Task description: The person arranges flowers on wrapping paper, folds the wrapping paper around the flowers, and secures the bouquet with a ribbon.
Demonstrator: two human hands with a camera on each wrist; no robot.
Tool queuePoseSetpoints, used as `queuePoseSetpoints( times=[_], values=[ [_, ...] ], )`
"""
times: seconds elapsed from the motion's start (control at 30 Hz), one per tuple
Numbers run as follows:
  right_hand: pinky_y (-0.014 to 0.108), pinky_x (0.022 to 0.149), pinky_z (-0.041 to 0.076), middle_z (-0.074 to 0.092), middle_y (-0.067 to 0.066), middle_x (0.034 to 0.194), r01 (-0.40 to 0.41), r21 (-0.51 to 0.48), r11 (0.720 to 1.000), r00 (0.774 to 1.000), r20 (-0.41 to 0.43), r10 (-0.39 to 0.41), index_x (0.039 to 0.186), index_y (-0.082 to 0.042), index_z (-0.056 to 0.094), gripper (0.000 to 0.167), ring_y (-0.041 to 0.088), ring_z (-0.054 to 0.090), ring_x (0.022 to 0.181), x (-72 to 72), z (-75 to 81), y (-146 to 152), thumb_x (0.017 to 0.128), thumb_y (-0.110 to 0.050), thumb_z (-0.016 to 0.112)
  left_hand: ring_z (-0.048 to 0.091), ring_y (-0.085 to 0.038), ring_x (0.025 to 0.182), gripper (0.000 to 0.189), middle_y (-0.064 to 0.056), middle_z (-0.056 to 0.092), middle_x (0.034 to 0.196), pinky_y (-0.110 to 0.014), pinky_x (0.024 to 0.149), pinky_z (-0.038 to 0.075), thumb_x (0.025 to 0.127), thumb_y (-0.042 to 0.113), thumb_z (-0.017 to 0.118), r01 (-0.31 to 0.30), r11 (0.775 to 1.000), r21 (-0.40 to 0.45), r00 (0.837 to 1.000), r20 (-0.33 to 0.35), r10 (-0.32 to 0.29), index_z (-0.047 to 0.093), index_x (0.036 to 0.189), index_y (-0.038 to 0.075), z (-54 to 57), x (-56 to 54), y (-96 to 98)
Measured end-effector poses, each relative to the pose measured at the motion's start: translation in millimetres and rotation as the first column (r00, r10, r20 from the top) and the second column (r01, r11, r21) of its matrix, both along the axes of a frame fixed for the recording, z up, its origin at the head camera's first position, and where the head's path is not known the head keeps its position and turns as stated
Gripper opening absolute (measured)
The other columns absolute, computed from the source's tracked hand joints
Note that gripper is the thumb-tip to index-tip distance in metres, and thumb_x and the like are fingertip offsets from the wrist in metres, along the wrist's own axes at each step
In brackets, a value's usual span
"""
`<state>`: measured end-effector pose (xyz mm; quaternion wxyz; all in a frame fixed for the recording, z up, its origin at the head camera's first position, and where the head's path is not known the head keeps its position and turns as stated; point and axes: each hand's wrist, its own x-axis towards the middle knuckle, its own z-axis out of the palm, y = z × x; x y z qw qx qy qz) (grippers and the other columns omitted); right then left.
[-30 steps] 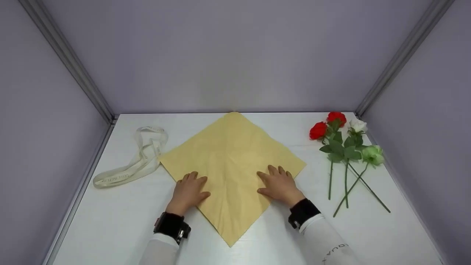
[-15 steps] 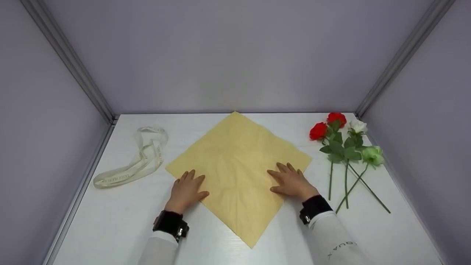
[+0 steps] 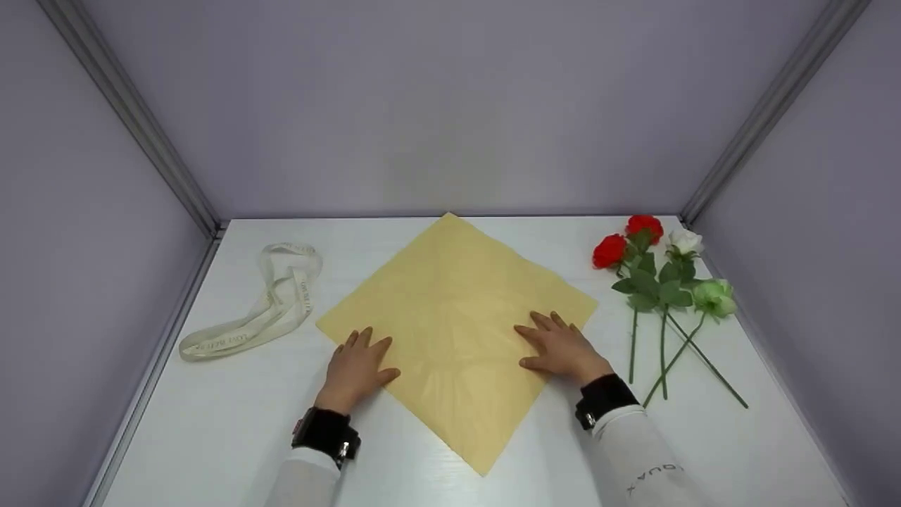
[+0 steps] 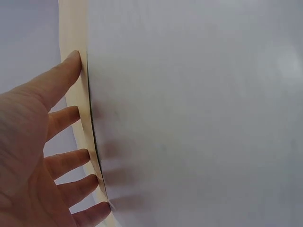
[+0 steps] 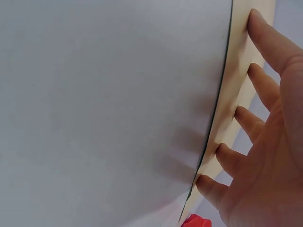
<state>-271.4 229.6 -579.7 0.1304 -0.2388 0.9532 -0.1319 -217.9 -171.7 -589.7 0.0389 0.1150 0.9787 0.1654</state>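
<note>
A: "Your left hand [image 3: 354,366] reaches over the near left edge of the yellow paper [image 3: 450,296], fingers spread, fingertips touching it."
B: "Your right hand [image 3: 561,350] mirrors that at the near right edge (thumb pointing inward too). The paper lies diamond-wise on the white table [image 3: 204,415]."

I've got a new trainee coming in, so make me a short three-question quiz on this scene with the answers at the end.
1. What do the left hand and right hand touch?
(a) a flower stem
(b) the yellow sheet
(c) a glass plate

2. True or false: the pale ribbon lies toward the person's left.

3. How many red flowers show in the head view?

Key: 1 b; 2 true; 3 two.
</note>
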Motion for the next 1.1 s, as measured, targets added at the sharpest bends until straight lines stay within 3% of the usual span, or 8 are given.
queuePoseSetpoints(
  times=[0.4, 0.5, 0.57, 0.67, 0.77, 0.9, 1.03, 1.1],
  values=[
    [0.07, 0.106, 0.017, 0.026, 0.022, 0.157, 0.018, -0.06, 0.998, 1.0, -0.007, -0.018, 0.15, -0.014, 0.043, 0.067, 0.049, 0.016, 0.143, -0.6, -2.4, 7, 0.094, -0.044, 0.064, 0.029, -0.05, 0.137, 0.065, -0.027, 0.036, 0.149, -0.065, 0.103, 0.031, 0.089, 0.045, 0.07, 0.005, 1.0, -0.018, 1.0, 0.007, -0.005, 0.054, 0.142, 0.012, 1.2, -0.5, 0.0],
    [0.065, 0.108, 0.022, 0.031, 0.026, 0.153, 0.069, -0.105, 0.992, 0.996, -0.045, -0.074, 0.149, -0.007, 0.042, 0.064, 0.047, 0.024, 0.14, -0.7, -0.6, 18, 0.097, -0.038, 0.062, 0.029, -0.05, 0.137, 0.065, -0.028, 0.035, 0.149, -0.066, 0.102, 0.031, 0.089, 0.045, 0.07, 0.006, 1.0, -0.019, 1.0, 0.011, -0.006, 0.053, 0.143, 0.012, 0.4, -0.6, 0.3],
    [0.064, 0.105, 0.029, 0.037, 0.028, 0.148, 0.14, -0.129, 0.982, 0.983, -0.099, -0.154, 0.148, -0.003, 0.042, 0.06, 0.047, 0.033, 0.135, -0.9, 2.4, 29, 0.098, -0.032, 0.061, 0.03, -0.05, 0.136, 0.065, -0.028, 0.036, 0.149, -0.066, 0.102, 0.031, 0.089, 0.045, 0.07, 0.006, 1.0, -0.02, 1.0, 0.006, -0.006, 0.054, 0.142, 0.012, 0.5, -0.1, 0.4],
    [0.063, 0.095, 0.039, 0.047, 0.029, 0.138, 0.295, -0.13, 0.947, 0.93, -0.189, -0.316, 0.143, 0.002, 0.046, 0.054, 0.047, 0.047, 0.123, -1.0, 10.5, 53, 0.097, -0.024, 0.062, 0.03, -0.05, 0.136, 0.065, -0.027, 0.036, 0.149, -0.065, 0.102, 0.031, 0.089, 0.045, 0.07, 0.001, 1.0, -0.027, 1.0, 0.003, -0.001, 0.054, 0.142, 0.013, 1.3, 0.4, 0.5],
    [0.062, 0.08, 0.046, 0.054, 0.031, 0.125, 0.459, -0.105, 0.882, 0.84, -0.273, -0.469, 0.133, 0.006, 0.053, 0.044, 0.048, 0.056, 0.107, 2.9, 19.4, 84, 0.096, -0.015, 0.062, 0.031, -0.05, 0.136, 0.065, -0.027, 0.037, 0.149, -0.065, 0.102, 0.032, 0.089, 0.045, 0.07, -0.002, 1.0, -0.03, 1.0, -0.001, 0.002, 0.054, 0.142, 0.013, 1.7, 1.4, 0.7],
    [0.059, 0.059, 0.049, 0.051, 0.036, 0.116, 0.607, -0.103, 0.788, 0.742, -0.284, -0.608, 0.121, 0.012, 0.056, 0.031, 0.051, 0.06, 0.087, 16.7, 26.6, 126, 0.095, -0.004, 0.055, 0.03, -0.049, 0.137, 0.065, -0.026, 0.036, 0.149, -0.065, 0.102, 0.031, 0.089, 0.046, 0.07, -0.001, 1.0, -0.026, 1.0, 0.002, 0.001, 0.054, 0.143, 0.014, 1.1, 2.3, 1.2],
    [0.056, 0.05, 0.047, 0.043, 0.04, 0.117, 0.696, -0.076, 0.714, 0.691, -0.198, -0.695, 0.118, 0.018, 0.051, 0.029, 0.051, 0.058, 0.076, 32.1, 27.8, 160, 0.094, 0.003, 0.048, 0.03, -0.049, 0.137, 0.065, -0.026, 0.036, 0.15, -0.065, 0.103, 0.031, 0.088, 0.045, 0.07, -0.001, 1.0, -0.024, 1.0, 0.004, 0.001, 0.054, 0.143, 0.013, 1.4, 2.2, 1.3],
    [0.055, 0.049, 0.046, 0.04, 0.04, 0.115, 0.72, -0.055, 0.692, 0.678, -0.161, -0.718, 0.115, 0.02, 0.049, 0.028, 0.05, 0.057, 0.072, 38.4, 26.7, 174, 0.092, 0.004, 0.047, 0.03, -0.05, 0.136, 0.065, -0.026, 0.036, 0.149, -0.065, 0.102, 0.032, 0.088, 0.045, 0.07, -0.001, 1.0, -0.026, 1.0, -0.001, 0.001, 0.054, 0.142, 0.013, 1.1, 1.9, 1.0]
  ],
)
